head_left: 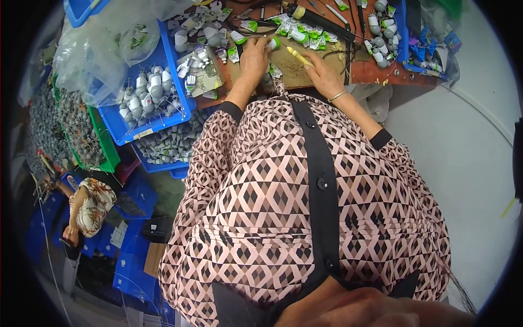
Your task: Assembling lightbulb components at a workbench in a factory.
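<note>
From the head view, here's a red-brown bench (370,74) with a worn tan board (294,73) on it, pale floor (441,141) off to the right, and over on the left another person in a patterned shirt (93,206), well apart from this work.

Now the board: a yellow pen-shaped tool (299,56) lies gripped in the right hand (326,75), its tip angled left toward a small green-and-white piece (274,43). That piece is at the fingertips of the left hand (255,59), apparently pinched, though the fingers hide part of it.

Just beyond, a pile of green-and-white packets (308,36) crowds the far side, a dark rod-like tool (321,22) slanting beside it. Left of the hands, a blue bin (175,73) carries grey-and-white bulb-shaped pieces (152,90), clear plastic (81,54) draped nearby; farther left, a green crate (108,147). Over right, more bulb-shaped pieces!
</note>
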Tool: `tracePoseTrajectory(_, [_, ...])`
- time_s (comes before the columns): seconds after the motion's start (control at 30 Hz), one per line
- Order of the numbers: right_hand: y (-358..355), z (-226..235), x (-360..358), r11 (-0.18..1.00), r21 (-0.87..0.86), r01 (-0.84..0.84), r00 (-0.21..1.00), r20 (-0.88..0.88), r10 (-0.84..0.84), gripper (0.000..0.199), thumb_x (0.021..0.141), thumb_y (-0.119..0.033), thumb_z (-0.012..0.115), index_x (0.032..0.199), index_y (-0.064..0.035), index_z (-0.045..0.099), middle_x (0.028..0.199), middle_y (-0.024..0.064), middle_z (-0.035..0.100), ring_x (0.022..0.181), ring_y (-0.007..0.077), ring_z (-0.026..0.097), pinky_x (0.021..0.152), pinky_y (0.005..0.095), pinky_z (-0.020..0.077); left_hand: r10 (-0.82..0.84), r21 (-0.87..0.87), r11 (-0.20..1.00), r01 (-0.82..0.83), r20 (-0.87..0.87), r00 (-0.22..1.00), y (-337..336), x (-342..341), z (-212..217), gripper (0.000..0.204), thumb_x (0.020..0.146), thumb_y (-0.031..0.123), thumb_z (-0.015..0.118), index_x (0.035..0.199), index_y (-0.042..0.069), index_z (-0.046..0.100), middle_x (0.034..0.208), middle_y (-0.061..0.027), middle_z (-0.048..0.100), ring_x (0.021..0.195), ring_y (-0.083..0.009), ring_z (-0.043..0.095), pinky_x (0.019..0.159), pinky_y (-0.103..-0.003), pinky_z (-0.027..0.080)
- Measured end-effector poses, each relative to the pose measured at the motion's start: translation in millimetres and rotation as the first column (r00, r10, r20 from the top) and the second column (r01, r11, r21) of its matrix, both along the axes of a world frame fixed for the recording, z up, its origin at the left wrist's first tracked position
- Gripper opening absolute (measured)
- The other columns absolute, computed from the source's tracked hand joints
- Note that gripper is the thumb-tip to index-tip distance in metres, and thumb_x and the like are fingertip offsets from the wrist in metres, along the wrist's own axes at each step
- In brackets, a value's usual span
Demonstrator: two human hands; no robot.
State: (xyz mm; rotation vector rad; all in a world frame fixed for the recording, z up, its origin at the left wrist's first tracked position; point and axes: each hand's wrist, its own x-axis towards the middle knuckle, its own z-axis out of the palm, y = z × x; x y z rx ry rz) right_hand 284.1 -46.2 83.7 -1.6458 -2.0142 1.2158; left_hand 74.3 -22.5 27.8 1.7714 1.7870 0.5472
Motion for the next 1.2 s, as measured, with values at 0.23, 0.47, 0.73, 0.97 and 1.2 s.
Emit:
tracePoseTrajectory(0.23, [0.2,9.0,-12.8,0.993,0.068,-0.094,0.995,0.045,0.091,0.032,0.084,-0.015,0.049,0.115,-0.0070,0.051,0.102,0.0188,0.059,0.093,0.0367,0.056,0.078,0.0416,0.0450,-0.057,0.086,0.994,0.061,-0.044,0.997,-13.1,0.2,5.9,0.024,0.078,0.021,0.062,0.100,0.012,0.061,0.092,-0.0104,0.056,0.083,-0.0312,0.057,0.068,-0.038,0.047])
tracePoseTrajectory(0.47, [6.0,30.0,-22.1,0.979,0.044,-0.201,0.957,0.222,0.187,0.029,0.082,-0.013,0.049,0.110,-0.0078,0.057,0.099,0.0170,0.061,0.083,0.0350,0.059,0.070,0.0420,0.0479,-0.032,0.103,0.994,0.037,-0.059,0.998,-21.1,0.6,-3.6,0.022,0.075,0.021,0.065,0.095,0.012,0.061,0.090,-0.0064,0.055,0.081,-0.0273,0.058,0.064,-0.038,0.047])
tracePoseTrajectory(0.73, [1.7,23.9,-20.7,0.970,0.076,-0.231,0.944,0.260,0.204,0.030,0.081,-0.013,0.050,0.110,-0.0102,0.058,0.095,0.0148,0.062,0.079,0.0343,0.060,0.066,0.0424,0.0489,-0.065,0.138,0.988,0.069,-0.032,0.997,-28.1,3.6,-15.1,0.019,0.074,0.020,0.065,0.090,0.011,0.059,0.086,-0.0072,0.052,0.079,-0.0278,0.057,0.064,-0.039,0.046])
tracePoseTrajectory(0.97, [1.7,28.1,-21.9,0.966,0.055,-0.251,0.933,0.280,0.226,0.029,0.081,-0.013,0.050,0.109,-0.0105,0.058,0.092,0.0153,0.062,0.077,0.0342,0.060,0.064,0.0432,0.0490,-0.090,0.103,0.990,0.098,-0.075,0.993,-30.2,6.1,-1.3,0.019,0.075,0.019,0.064,0.091,0.011,0.058,0.085,-0.0087,0.051,0.078,-0.0290,0.056,0.063,-0.039,0.046])
tracePoseTrajectory(1.2, [0.6,27.3,-22.3,0.956,0.069,-0.284,0.919,0.303,0.251,0.027,0.080,-0.013,0.051,0.106,-0.0102,0.059,0.085,0.0147,0.063,0.072,0.0343,0.061,0.060,0.0432,0.0491,-0.113,0.084,0.989,0.122,-0.107,0.988,-32.4,7.9,1.9,0.018,0.076,0.018,0.063,0.091,0.010,0.058,0.086,-0.0092,0.051,0.078,-0.0292,0.056,0.063,-0.040,0.046])
